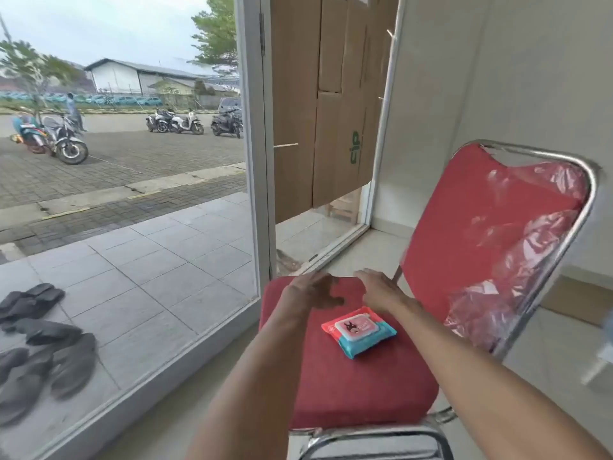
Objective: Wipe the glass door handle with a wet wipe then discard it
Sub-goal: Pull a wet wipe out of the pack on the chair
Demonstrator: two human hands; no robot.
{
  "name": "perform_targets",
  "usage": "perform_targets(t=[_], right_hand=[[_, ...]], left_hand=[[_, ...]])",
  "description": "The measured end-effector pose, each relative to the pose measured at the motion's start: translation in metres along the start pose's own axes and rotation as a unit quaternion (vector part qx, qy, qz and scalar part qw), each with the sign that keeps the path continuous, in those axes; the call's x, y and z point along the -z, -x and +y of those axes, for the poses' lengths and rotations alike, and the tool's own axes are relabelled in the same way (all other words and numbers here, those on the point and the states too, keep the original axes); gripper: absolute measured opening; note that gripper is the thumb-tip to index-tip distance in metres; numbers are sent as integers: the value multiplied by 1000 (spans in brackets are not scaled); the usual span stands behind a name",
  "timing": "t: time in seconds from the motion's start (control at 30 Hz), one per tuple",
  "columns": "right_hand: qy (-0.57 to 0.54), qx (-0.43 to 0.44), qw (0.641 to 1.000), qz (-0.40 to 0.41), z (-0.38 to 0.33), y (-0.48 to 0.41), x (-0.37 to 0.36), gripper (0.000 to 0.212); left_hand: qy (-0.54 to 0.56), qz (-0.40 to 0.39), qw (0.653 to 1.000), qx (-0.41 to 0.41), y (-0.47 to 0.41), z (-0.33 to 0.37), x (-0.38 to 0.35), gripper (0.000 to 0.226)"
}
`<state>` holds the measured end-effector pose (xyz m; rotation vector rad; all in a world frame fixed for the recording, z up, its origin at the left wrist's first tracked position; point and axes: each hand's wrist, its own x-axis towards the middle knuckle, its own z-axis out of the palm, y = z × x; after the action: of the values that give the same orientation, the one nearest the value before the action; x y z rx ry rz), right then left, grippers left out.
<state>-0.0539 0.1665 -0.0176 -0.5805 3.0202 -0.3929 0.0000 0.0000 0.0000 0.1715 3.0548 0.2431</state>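
A pack of wet wipes (359, 331), pink and turquoise with a closed white lid, lies flat on the red seat of a chair (348, 386). My left hand (310, 292) hovers over the far edge of the seat, fingers loosely bent, holding nothing. My right hand (376, 288) reaches forward just beyond the pack with straight fingers, also holding nothing. Neither hand touches the pack. No door handle shows in this view.
The chair has a chrome frame and a red backrest (481, 227) wrapped in torn clear plastic. A large glass pane (132, 227) fills the left. A white-framed door (268, 161) stands ahead, cardboard behind it. Sandals (39, 343) lie outside.
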Motion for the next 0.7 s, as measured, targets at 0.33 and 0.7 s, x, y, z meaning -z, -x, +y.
perform_targets(t=[0.33,0.7], right_hand=[[6,10,994,-105,40,26,-40,50],[-59,58,992,-90,31,12,-44,38]], left_hand=[[35,-54,998,-15,-11,25,-64,71],[103,-74,992,-1,-21,-6,-52,56]])
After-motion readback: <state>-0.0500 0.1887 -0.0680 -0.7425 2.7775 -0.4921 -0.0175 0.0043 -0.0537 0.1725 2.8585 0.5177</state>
